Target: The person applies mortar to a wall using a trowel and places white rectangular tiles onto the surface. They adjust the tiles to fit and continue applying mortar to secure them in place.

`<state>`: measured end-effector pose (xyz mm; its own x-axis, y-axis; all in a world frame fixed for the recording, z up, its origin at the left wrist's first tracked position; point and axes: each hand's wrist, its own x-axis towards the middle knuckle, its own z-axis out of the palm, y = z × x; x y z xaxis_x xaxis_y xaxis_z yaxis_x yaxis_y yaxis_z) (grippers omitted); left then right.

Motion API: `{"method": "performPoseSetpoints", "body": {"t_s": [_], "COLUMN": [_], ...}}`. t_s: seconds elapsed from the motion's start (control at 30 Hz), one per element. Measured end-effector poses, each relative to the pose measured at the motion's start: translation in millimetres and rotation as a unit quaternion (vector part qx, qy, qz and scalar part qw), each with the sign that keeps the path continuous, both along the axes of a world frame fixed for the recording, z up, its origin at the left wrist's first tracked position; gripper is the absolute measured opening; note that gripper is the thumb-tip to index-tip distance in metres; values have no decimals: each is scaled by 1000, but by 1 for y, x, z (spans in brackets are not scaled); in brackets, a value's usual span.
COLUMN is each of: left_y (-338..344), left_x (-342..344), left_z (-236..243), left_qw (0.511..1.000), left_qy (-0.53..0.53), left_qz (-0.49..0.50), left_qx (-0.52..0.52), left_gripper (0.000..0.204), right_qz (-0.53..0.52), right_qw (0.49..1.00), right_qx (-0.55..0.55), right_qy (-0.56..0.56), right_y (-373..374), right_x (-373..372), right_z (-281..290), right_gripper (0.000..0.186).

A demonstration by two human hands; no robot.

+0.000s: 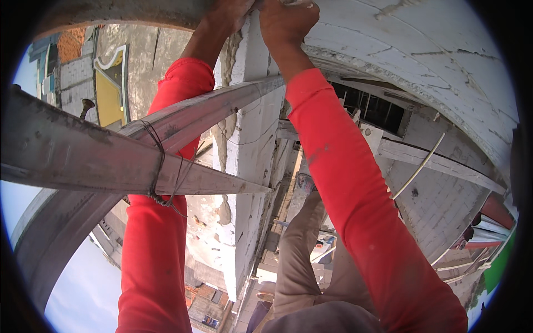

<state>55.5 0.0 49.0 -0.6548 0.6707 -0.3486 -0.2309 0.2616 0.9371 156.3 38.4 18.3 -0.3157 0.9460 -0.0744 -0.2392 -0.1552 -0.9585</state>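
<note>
Head view, looking down from a height: both my red-sleeved arms reach to the top edge of the frame. My right hand, top centre, is curled into a fist; I cannot tell whether it grips anything. My left hand sits just beside it, partly cut off by the edge, so its fingers and any hold are hidden. Nearest to both is a white column, running from top centre down the middle, with rough grey mortar along its left side. Two long grey beams cross at left, the nearer beam bound with dark wire. Tan trousers and one shoe show at lower centre; a pale rod slants at right.
</note>
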Motion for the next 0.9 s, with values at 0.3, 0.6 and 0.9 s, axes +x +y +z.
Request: {"method": "performPoseSetpoints", "body": {"t_s": [0.3,0.6,0.9], "left_y": [-5,-9,-1], "left_x": [-2,-1,5], "left_z": [-13,-18,-7], "left_qw": [993,989,870], "left_qy": [-52,97,436], "left_qz": [89,-79,-150], "left_qx": [49,-77,-174], "left_gripper": [23,16,16], "right_qz": [-24,52,53], "right_qw": [974,968,925], "right_qx": [-35,154,271], "right_qy": [-220,-191,-261], "right_y": [-8,13,37], "right_x": [29,84,42], "right_z": [-55,-52,-61], "right_gripper": [21,9,18]}}
